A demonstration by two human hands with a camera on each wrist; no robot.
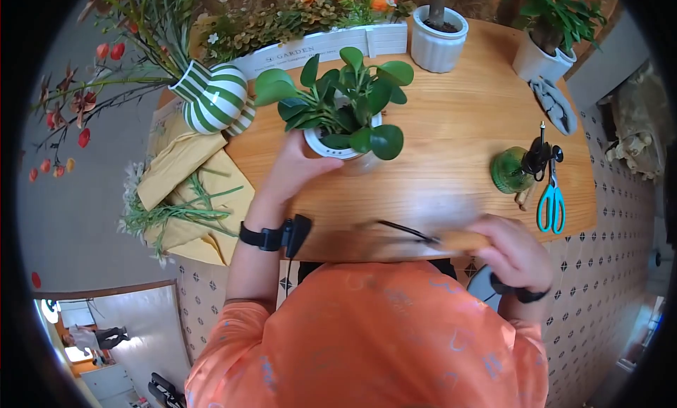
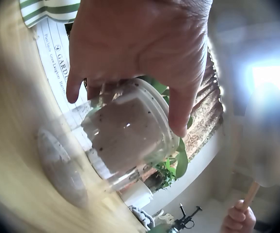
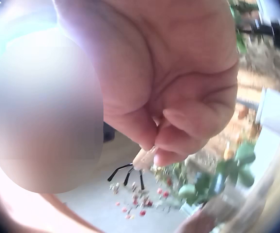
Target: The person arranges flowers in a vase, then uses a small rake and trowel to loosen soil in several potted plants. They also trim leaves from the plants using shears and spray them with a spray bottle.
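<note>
Gripping the clear plant pot [image 1: 337, 148] at frame centre with my left hand [image 1: 300, 167], I judge it light but slippery, while my right hand [image 1: 517, 251] pinches a small rake [image 1: 423, 235].

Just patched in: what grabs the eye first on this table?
The leafy potted plant at the table's middle, its white pot gripped by the left hand. At the near edge, the right hand holds a small wooden-handled rake. A green-striped vase stands far left.

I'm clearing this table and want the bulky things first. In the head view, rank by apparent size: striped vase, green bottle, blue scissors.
1. Striped vase, clearly largest.
2. Blue scissors and green bottle look about alike; I won't rank them.
</note>
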